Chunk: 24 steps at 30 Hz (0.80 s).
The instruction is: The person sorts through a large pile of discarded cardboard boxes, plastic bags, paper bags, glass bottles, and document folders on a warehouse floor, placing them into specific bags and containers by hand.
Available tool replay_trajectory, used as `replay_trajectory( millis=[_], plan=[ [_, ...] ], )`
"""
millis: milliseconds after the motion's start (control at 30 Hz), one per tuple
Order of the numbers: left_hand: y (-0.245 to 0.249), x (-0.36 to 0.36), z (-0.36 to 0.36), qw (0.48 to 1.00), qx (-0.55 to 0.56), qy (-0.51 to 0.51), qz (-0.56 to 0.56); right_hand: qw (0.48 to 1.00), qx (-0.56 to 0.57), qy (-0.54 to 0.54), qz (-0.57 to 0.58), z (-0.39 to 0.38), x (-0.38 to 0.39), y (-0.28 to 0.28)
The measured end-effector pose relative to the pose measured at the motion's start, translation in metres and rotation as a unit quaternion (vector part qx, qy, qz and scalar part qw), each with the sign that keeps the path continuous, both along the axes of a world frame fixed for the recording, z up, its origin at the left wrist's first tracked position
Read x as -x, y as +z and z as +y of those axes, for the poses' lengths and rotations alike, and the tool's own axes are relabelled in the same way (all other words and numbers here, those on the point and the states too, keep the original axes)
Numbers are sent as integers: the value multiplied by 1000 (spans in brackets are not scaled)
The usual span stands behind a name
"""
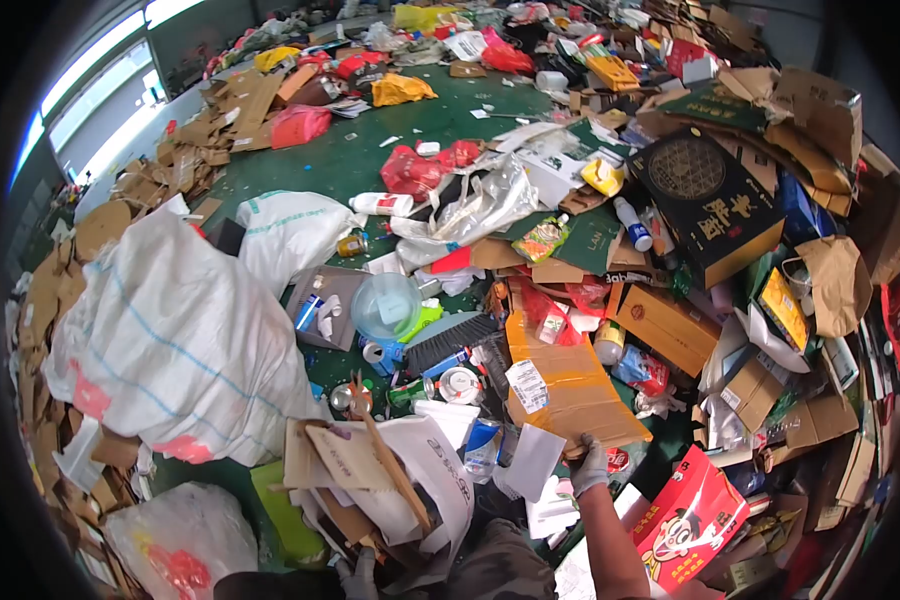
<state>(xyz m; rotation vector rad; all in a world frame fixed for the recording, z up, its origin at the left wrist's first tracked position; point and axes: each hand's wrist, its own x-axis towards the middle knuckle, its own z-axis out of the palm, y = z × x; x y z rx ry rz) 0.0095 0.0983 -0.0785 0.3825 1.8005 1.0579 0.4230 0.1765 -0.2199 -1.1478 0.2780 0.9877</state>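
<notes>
My right hand (590, 467), in a light glove, grips the lower edge of a flattened cardboard box (570, 375) with orange tape and a white label. At the bottom, my gloved left hand (358, 576) is closed on the near edge of a white paper bag (448, 478); part of this hand is hidden. Cardboard pieces (355, 455) stick out of the bag. Close to my right hand lie a white sheet (535, 461) and a red printed bag (692, 525). Beyond the bag are a crushed can (460, 385) and a broom head (454, 341).
A large white woven sack (180, 340) bulges on the left, with a clear plastic bag (182, 540) below it. A black-and-gold box (707, 195) sits on the right-hand heap. Behind, mixed waste lies scattered over the green floor (350, 165). A clear round tub (385, 306) lies mid-pile.
</notes>
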Motion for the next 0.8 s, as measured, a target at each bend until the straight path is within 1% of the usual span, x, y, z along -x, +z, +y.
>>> replay_trajectory(
  millis=[33,67,100,133,167,200,233,267,300,333,367,433,467,500,533,567,633,700,733,800],
  plan=[
    [16,-3,-12,999,4,15,-44,1000,-16,-7,-15,2,-3,22],
    [15,9,-27,999,-29,-21,-18,999,8,-9,-42,-2,8,73],
    [8,25,-39,996,-60,-58,9,999,-20,5,-39,-19,7,96],
    [8,36,-52,985,-94,-125,68,998,-48,16,-36,-39,1,113],
    [34,33,-60,948,-175,-184,192,996,-74,26,-32,-61,-1,131],
    [61,33,-67,928,-203,-196,243,997,-71,13,-34,-85,1,149],
    [81,32,-76,904,-230,-207,295,994,-105,33,-3,-114,-1,168],
    [101,33,-80,958,-183,-178,128,989,-144,36,-5,-145,-7,175],
    [125,33,-88,975,-123,-182,18,981,-186,48,25,-173,-13,183],
    [138,28,-86,972,-152,-174,-46,984,-175,18,-19,-200,-5,205],
    [149,24,-86,963,-182,-168,-108,968,-242,60,-29,-223,0,222],
    [183,12,-82,927,-182,-220,-243,969,-237,-6,-70,-248,18,254],
    [196,5,-77,884,-170,-275,-338,969,-226,-22,-95,-259,28,271],
    [204,-4,-74,827,-156,-327,-429,969,-214,-39,-120,-269,37,282],
    [204,-15,-72,761,-122,-385,-509,967,-209,-44,-139,-278,44,292],
    [198,-28,-69,682,-88,-437,-580,965,-209,-40,-155,-287,50,300],
    [188,-66,-77,658,-38,-455,-599,960,-212,-20,-182,-296,61,314],
    [193,-88,-81,686,-42,-433,-583,956,-215,11,-198,-298,74,324],
    [209,-89,-84,675,-58,-392,-622,955,-212,36,-203,-292,81,329],
    [199,-100,-75,650,-35,-347,-675,950,-214,92,-208,-282,94,335]
  ],
)
